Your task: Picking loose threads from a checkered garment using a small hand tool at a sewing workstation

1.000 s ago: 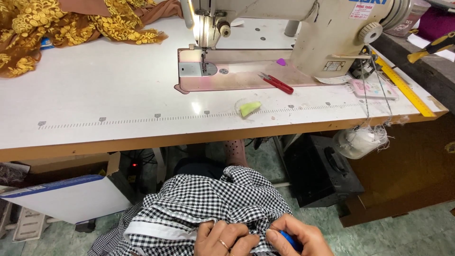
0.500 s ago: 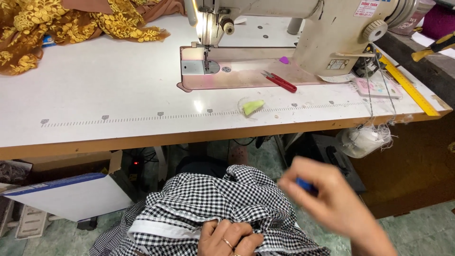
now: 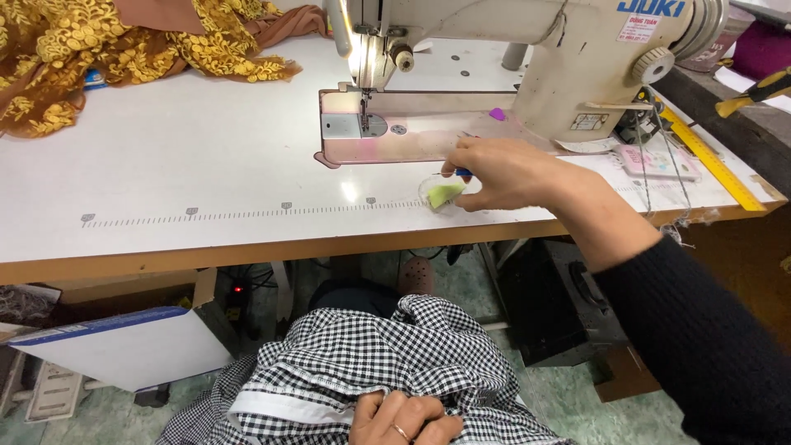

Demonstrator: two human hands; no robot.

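Note:
My right hand [image 3: 504, 173] reaches over the white sewing table [image 3: 165, 165], just in front of the machine's pink needle plate [image 3: 395, 136]. Its fingers pinch a small blue tool [image 3: 463, 172], of which only the tip shows. The fingertips touch a small clear dish holding a green chalk piece [image 3: 443, 194]. My left hand [image 3: 404, 416] rests low in my lap, gripping the black-and-white checked fabric [image 3: 371, 363] with its white hem. A ring shows on one finger.
A cream industrial sewing machine [image 3: 560, 58] stands at the back right. Gold lace fabric [image 3: 124, 49] is heaped at the back left. A yellow ruler [image 3: 713, 161] lies along the right edge. A white board [image 3: 124, 346] leans under the table.
My right hand left the checked fabric in my lap, rose with the blue tool and now sits on the table at the green chalk. The left hand stayed on the fabric.

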